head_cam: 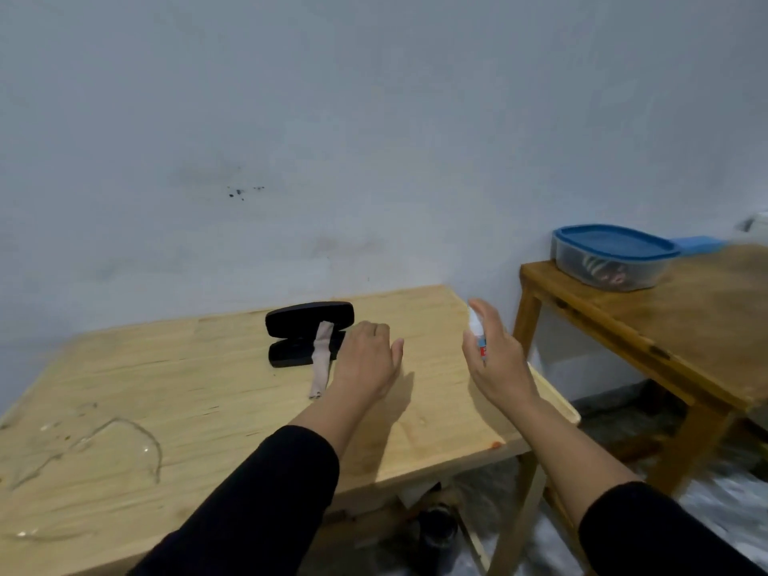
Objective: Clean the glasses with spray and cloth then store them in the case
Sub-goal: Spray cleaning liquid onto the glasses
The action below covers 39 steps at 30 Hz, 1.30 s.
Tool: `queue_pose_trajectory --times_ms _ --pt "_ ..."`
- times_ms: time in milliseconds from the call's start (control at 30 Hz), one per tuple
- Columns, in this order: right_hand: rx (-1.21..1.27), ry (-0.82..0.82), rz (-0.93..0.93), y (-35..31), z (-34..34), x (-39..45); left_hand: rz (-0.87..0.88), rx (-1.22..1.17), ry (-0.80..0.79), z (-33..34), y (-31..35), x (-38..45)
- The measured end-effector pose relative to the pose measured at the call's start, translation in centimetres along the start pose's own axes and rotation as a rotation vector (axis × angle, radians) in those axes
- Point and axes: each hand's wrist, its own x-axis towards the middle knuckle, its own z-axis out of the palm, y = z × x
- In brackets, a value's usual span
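Note:
A black glasses case (308, 333) lies open near the back of the light wooden table (208, 392). A pale cloth (322, 357) hangs out of the case onto the tabletop. My left hand (368, 359) hovers palm down just right of the case, fingers curled; whether it touches anything in the case is hidden. My right hand (496, 359) is over the table's right edge, wrapped around a small white spray bottle (477, 328) with a red and blue label. The glasses are not visible.
A second, darker wooden table (685, 326) stands to the right with a blue-lidded clear plastic box (611, 259) on it. A wet smear (104, 442) marks the near left of the light table. A wall stands right behind the table.

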Motion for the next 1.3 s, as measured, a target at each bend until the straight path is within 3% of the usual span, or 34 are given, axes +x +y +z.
queue_pose_trajectory --times_ms 100,300,667,1033,1300 --pt "0.032 -0.019 -0.044 -2.0 1.7 0.7 -0.038 0.038 -0.038 -2.1 -3.0 -0.5" --pt "0.131 -0.073 -0.148 -7.1 6.1 1.4 -0.202 0.083 0.036 -7.9 -9.8 -4.0" --pt "0.26 -0.256 -0.312 -17.9 16.8 -0.4 -0.638 0.092 0.085 -15.6 -25.3 -18.4" --pt "0.31 -0.415 -0.395 -22.5 21.7 -2.9 -0.592 0.018 -0.046 -15.1 -30.1 -26.5" --pt "0.291 -0.459 -0.384 -22.6 23.1 -3.4 -0.633 -0.066 0.131 -13.1 -30.4 -26.6"
